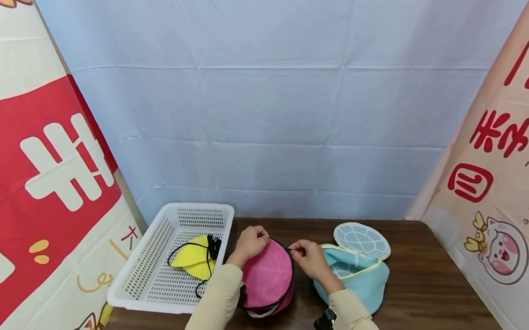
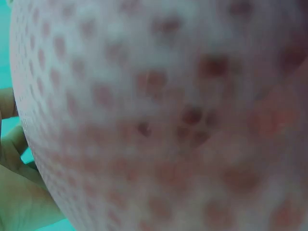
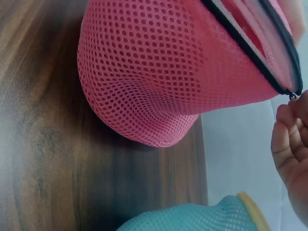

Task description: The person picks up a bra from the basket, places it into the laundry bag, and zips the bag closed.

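Note:
A pink mesh bag with a black zipper edge stands on the table between both hands. My left hand pinches its far rim at the upper left. At the bag's right edge, my right hand pinches the zipper pull. In the right wrist view the zipper of the pink bag is partly undone, and the right hand holds the pull at the end of the gap. Blurred mesh fills most of the left wrist view.
On the left, a white plastic basket holds a yellow item with black cords. To the right, a light blue mesh bag stands with its round lid folded back. Cloth backdrops surround the brown table.

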`<control>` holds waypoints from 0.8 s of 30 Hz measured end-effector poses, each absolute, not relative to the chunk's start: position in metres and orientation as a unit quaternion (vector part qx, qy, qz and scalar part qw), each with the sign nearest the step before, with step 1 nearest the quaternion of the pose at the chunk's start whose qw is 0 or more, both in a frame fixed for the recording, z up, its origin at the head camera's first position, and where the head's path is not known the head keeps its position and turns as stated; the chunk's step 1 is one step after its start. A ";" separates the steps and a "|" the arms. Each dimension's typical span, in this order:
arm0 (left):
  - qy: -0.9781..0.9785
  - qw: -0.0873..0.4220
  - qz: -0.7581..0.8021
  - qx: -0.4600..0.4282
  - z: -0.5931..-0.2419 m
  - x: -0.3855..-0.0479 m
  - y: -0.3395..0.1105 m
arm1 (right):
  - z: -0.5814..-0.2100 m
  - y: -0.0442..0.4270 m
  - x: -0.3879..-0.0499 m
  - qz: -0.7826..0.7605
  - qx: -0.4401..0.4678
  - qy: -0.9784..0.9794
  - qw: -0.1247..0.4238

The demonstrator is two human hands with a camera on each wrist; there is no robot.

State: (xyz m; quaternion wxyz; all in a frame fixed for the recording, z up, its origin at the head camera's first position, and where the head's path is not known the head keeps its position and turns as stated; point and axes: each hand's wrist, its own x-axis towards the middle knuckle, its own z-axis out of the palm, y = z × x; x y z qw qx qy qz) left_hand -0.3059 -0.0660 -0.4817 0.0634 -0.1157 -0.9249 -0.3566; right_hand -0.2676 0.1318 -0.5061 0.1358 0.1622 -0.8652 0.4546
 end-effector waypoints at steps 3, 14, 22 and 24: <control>-0.921 0.068 -0.368 -0.108 -0.482 -0.305 -0.065 | -0.505 0.132 -0.267 0.451 0.169 -0.866 0.136; -0.913 0.082 -0.400 0.012 -0.481 -0.301 -0.075 | -0.505 0.139 -0.264 0.453 0.164 -0.867 0.126; -0.910 0.097 -0.398 0.063 -0.485 -0.299 -0.075 | -0.503 0.139 -0.263 0.453 0.161 -0.868 0.126; -0.904 0.103 -0.407 0.077 -0.486 -0.300 -0.077 | -0.504 0.139 -0.263 0.456 0.157 -0.867 0.125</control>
